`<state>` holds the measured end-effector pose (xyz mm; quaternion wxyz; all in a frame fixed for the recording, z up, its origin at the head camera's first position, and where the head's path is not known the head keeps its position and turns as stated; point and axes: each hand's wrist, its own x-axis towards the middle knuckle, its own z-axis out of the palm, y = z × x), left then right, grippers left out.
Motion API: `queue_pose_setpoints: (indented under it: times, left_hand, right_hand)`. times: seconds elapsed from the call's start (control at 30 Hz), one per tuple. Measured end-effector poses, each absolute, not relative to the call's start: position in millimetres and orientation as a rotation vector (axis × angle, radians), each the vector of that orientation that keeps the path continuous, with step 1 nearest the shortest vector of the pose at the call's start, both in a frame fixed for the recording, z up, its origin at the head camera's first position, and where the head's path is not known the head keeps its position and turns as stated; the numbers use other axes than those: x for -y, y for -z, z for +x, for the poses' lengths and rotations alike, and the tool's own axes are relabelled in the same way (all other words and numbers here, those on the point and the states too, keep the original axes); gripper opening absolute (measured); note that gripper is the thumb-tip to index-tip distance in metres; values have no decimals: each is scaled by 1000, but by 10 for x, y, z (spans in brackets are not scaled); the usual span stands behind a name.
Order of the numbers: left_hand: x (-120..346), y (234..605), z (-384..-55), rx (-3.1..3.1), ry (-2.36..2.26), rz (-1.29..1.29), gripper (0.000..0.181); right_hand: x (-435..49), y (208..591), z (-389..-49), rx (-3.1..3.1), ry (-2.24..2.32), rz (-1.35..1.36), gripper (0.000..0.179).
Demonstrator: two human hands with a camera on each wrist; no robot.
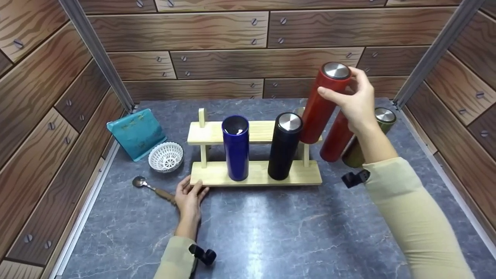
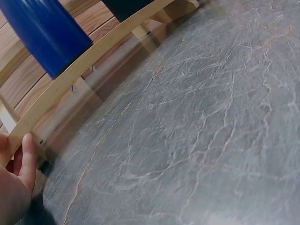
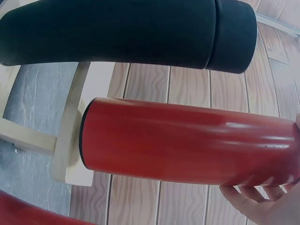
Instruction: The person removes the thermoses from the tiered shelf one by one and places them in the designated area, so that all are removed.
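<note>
While the red bottle (image 1: 323,105) hangs from the right hand (image 1: 359,101) by its upper end, at the right end of the upper shelf (image 1: 260,131) of the wooden rack (image 1: 199,132), the step in hand looks to be a careful positioning above that plank. It would be done best slowly, with the bottle plumb, so that the whole base meets the wood at once. The black bottle (image 1: 285,149) stands just beside it on the lower shelf (image 1: 257,173), so some room on that side should spare both a knock; the second red bottle (image 1: 336,140) and the green bottle (image 1: 354,154), on the bench (image 1: 298,240) to the right, ask for similar care with the forearm. Whether the held bottle's base touches the plank, I cannot tell.

The right hand is curved round the bottle near its steel-topped end, thumb on the near side and fingers on the far side, parted only as wide as the bottle is thick. The left hand (image 1: 190,199) pinches the front left corner of the lower shelf, fingers bent about the board's edge, which probably steadies the rack; the blue bottle (image 1: 237,155) stands upright on that board, and the spoon (image 1: 161,192) lies just beside that hand
</note>
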<state>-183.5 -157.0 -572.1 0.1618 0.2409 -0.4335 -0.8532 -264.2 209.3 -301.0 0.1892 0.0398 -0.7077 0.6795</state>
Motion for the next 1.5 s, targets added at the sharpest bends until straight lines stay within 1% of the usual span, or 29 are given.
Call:
queue_pose_setpoints:
  times: [0.73,1.27,1.5]
  left_hand:
    - [1586,5750,-1821,1248,2421,693,48]
    - [1589,5764,-1819,1264,2416,694,48]
    - [1582,5772,-1835,1275,2416,678,49]
  right_hand:
    - [-2621,3131,-2283,1823,-1997,90,62]
    - [-2922,3435,-2136,1757,-1957,-23,61]
    - [-3109,3555,-2080,1779,-1933,-124,61]
